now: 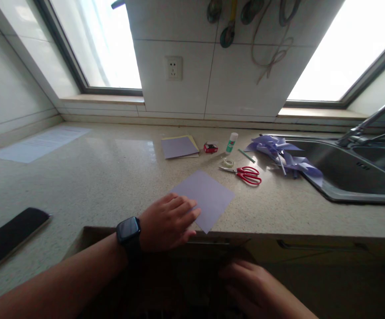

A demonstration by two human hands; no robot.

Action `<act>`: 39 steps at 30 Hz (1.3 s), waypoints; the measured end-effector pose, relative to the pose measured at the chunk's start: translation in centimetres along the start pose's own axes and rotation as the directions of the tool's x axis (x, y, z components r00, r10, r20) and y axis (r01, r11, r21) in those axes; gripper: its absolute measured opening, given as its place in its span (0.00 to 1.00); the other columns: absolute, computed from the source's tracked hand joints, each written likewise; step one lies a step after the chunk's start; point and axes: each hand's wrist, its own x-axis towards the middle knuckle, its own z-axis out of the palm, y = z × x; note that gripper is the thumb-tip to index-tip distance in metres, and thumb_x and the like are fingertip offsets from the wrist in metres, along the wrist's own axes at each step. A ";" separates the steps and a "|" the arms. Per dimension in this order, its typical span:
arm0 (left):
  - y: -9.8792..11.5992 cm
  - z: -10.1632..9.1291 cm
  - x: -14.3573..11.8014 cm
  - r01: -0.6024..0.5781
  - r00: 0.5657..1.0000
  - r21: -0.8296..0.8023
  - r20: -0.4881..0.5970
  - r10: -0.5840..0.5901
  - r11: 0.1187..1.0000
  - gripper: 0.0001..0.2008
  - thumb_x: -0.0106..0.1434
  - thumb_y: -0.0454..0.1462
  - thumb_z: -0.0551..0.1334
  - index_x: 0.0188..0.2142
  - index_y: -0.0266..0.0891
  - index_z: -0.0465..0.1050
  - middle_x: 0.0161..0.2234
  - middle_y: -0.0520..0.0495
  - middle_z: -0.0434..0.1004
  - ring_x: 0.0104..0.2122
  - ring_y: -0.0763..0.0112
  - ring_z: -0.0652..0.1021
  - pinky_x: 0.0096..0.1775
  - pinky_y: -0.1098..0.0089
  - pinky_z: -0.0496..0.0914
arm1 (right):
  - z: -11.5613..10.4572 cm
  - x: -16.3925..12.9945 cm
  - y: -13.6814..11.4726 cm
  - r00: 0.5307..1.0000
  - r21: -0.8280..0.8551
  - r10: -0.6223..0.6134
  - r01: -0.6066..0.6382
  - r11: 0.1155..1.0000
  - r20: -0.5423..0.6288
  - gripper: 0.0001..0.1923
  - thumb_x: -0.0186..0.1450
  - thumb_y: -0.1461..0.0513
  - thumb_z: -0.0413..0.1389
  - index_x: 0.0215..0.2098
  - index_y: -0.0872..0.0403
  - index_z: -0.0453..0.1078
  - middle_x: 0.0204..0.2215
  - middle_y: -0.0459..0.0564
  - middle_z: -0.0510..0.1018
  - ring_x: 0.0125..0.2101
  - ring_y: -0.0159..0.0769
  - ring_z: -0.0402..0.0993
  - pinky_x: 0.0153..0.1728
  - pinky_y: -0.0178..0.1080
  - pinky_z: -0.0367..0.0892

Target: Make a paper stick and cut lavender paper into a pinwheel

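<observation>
A square sheet of purple paper [209,199] lies on the counter, one corner pointing at the front edge. My left hand [169,220], with a dark watch on its wrist, rests over the paper's left side, fingers stretched out and thumb lower down. In the shadow below the counter edge is my right hand [245,281], apart from the paper; its fingers are too dark to make out. Beyond the sheet lie red-handled scissors [247,174], a roll of tape [227,163], a glue stick [232,142], a small red object [210,147] and a thin green stick [246,155].
Purple paper pinwheels [272,148] lie by the steel sink [332,195] at the right. A stack of coloured paper [179,147] is at the back. A printed sheet [40,141] and a long black object [13,235] lie on the left. The counter [113,177] ends just before me.
</observation>
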 end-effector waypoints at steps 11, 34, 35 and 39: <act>0.0 0.0 0.1 -0.004 0.999 0.001 0.047 0.004 1.000 0.20 0.72 0.44 0.54 0.57 0.34 0.66 0.54 0.38 0.74 0.49 0.54 0.74 0.49 0.54 0.69 | -3.4 5.8 -1.3 0.939 -0.320 -0.230 0.142 0.937 -0.256 0.17 0.67 0.66 0.59 0.53 0.51 0.69 0.50 0.53 0.78 0.49 0.43 0.73 0.49 0.48 0.66; 0.1 0.1 0.3 -0.139 0.989 -0.053 -0.055 0.136 0.989 0.13 0.70 0.37 0.59 0.53 0.38 0.67 0.47 0.45 0.79 0.42 0.62 0.77 0.45 0.60 0.69 | -1.7 7.2 -2.4 0.926 -0.210 -0.251 0.196 0.958 -0.283 0.07 0.69 0.65 0.59 0.45 0.49 0.71 0.39 0.43 0.82 0.42 0.38 0.75 0.48 0.44 0.56; 0.1 0.0 0.3 -0.135 0.990 -0.055 -0.054 0.132 0.989 0.13 0.70 0.37 0.59 0.53 0.38 0.67 0.47 0.44 0.79 0.42 0.62 0.77 0.45 0.60 0.69 | -1.7 7.2 -2.4 0.926 -0.208 -0.251 0.196 0.958 -0.283 0.07 0.68 0.65 0.59 0.44 0.49 0.71 0.38 0.43 0.82 0.41 0.38 0.75 0.48 0.44 0.56; 0.1 0.1 0.3 -0.128 0.991 -0.059 -0.042 0.126 0.990 0.15 0.70 0.38 0.59 0.54 0.38 0.66 0.48 0.43 0.79 0.43 0.61 0.77 0.45 0.59 0.69 | -1.8 7.4 -2.2 0.922 -0.212 -0.244 0.185 0.960 -0.301 0.06 0.68 0.65 0.59 0.44 0.51 0.71 0.36 0.45 0.82 0.38 0.38 0.74 0.45 0.44 0.59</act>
